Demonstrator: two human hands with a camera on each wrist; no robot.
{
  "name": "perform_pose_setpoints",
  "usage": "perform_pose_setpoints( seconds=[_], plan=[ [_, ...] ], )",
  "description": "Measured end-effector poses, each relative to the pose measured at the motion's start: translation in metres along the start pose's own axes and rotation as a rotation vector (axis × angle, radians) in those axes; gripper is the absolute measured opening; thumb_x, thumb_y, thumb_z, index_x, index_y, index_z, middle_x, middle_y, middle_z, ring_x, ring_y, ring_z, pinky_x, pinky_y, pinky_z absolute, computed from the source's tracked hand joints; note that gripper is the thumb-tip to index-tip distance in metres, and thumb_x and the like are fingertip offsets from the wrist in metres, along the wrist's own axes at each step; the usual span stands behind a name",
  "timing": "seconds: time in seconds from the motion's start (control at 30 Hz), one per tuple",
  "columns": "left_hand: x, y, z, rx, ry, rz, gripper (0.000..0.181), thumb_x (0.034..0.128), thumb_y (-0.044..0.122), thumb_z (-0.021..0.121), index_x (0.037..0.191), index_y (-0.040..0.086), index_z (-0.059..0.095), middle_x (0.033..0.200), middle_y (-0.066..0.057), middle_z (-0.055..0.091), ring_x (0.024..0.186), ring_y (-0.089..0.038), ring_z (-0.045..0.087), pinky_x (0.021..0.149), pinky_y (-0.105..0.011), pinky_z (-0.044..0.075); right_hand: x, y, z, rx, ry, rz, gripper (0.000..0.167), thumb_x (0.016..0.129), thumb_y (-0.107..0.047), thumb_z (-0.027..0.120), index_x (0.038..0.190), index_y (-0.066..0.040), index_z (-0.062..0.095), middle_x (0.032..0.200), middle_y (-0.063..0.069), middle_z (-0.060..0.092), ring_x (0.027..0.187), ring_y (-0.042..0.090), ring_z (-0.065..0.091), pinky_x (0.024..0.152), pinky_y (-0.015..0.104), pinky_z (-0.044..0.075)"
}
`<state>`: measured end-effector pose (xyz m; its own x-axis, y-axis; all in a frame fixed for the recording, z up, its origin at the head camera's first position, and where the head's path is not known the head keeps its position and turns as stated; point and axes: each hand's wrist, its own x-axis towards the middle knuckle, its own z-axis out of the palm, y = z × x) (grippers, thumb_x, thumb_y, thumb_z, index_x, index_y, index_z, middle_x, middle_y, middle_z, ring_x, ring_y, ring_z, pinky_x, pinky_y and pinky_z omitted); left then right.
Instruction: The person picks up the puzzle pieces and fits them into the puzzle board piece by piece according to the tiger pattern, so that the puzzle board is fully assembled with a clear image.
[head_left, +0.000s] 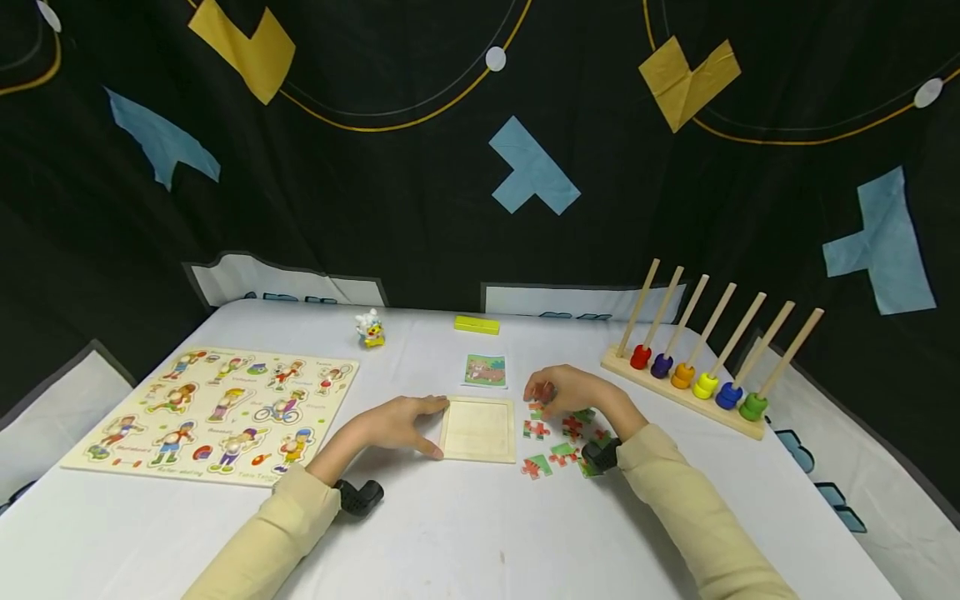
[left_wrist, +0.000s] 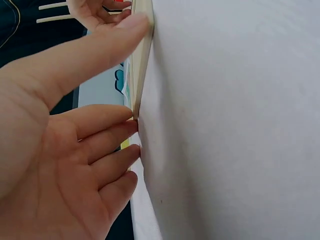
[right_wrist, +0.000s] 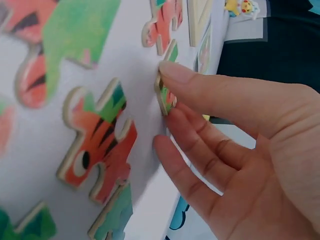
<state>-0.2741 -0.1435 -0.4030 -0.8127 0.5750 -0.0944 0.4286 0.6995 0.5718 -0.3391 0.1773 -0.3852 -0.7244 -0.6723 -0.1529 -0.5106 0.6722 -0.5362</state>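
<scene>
A shallow square wooden tray [head_left: 477,430] lies on the white table in front of the person. At its left edge is the left hand [head_left: 399,423], thumb and fingers spread and touching the rim; the left wrist view shows the fingers fairly straight. To the right of the tray, the right hand [head_left: 572,390] pinches a puzzle piece [right_wrist: 164,95] between thumb and fingers, just at the table surface. Several loose jigsaw pieces [head_left: 536,430] in orange and green lie under and around that hand. One striped piece with an eye [right_wrist: 100,142] shows close up in the right wrist view.
Behind the tray lies a small picture card [head_left: 485,371]. Farther back are a yellow block [head_left: 477,325] and a small toy figure [head_left: 370,328]. A large picture-puzzle board [head_left: 217,417] covers the left side. A peg stand with coloured beads [head_left: 682,377] is at the right.
</scene>
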Motion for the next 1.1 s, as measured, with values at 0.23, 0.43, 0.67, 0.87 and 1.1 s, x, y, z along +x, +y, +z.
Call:
perform_pose_setpoints(
  seconds=[0.23, 0.43, 0.67, 0.87, 1.1],
  plan=[
    [0.0, -0.004, -0.001, -0.008, -0.028, -0.004, 0.087, 0.0771, 0.034, 0.081, 0.145, -0.001, 0.04, 0.153, -0.014, 0.032, 0.142, -0.033, 0.025, 0.115, -0.049, 0.02, -0.002, 0.001, 0.001, -0.037, 0.029, 0.017, 0.021, 0.08, -0.006, 0.078, 0.098, -0.01, 0.068, 0.09, 0.005, 0.058, 0.079, 0.014, 0.052, 0.066, 0.027, 0.048],
    [0.0, -0.005, 0.0, -0.024, -0.038, -0.007, 0.087, 0.0779, 0.035, 0.08, 0.146, 0.0, 0.039, 0.155, -0.012, 0.03, 0.143, -0.032, 0.022, 0.115, -0.049, 0.018, -0.007, 0.002, 0.001, 0.007, 0.078, 0.032, 0.022, 0.078, -0.007, 0.08, 0.093, -0.008, 0.065, 0.091, 0.003, 0.061, 0.082, 0.016, 0.058, 0.068, 0.027, 0.051],
    [0.0, -0.004, 0.001, -0.029, -0.036, -0.011, 0.087, 0.0771, 0.034, 0.081, 0.146, 0.001, 0.039, 0.155, -0.013, 0.03, 0.143, -0.032, 0.022, 0.115, -0.05, 0.018, -0.012, 0.003, -0.002, 0.008, 0.101, -0.004, 0.018, 0.08, -0.007, 0.078, 0.09, -0.007, 0.062, 0.083, 0.001, 0.062, 0.076, 0.014, 0.055, 0.068, 0.028, 0.049],
    [0.001, -0.005, 0.002, -0.021, -0.024, -0.011, 0.086, 0.0767, 0.034, 0.081, 0.145, 0.0, 0.04, 0.154, -0.013, 0.031, 0.143, -0.032, 0.024, 0.115, -0.049, 0.02, -0.015, 0.003, -0.004, 0.015, 0.108, -0.065, 0.007, 0.088, -0.005, 0.069, 0.094, -0.008, 0.065, 0.085, 0.0, 0.064, 0.077, 0.014, 0.056, 0.069, 0.029, 0.049],
    [0.0, -0.005, 0.002, -0.011, -0.019, -0.009, 0.086, 0.077, 0.033, 0.081, 0.144, -0.001, 0.04, 0.153, -0.014, 0.032, 0.142, -0.032, 0.024, 0.114, -0.049, 0.021, -0.015, -0.001, -0.001, 0.038, 0.138, -0.109, 0.022, 0.094, -0.01, 0.063, 0.115, -0.009, 0.07, 0.11, 0.004, 0.067, 0.085, 0.017, 0.056, 0.071, 0.029, 0.048]
  ],
)
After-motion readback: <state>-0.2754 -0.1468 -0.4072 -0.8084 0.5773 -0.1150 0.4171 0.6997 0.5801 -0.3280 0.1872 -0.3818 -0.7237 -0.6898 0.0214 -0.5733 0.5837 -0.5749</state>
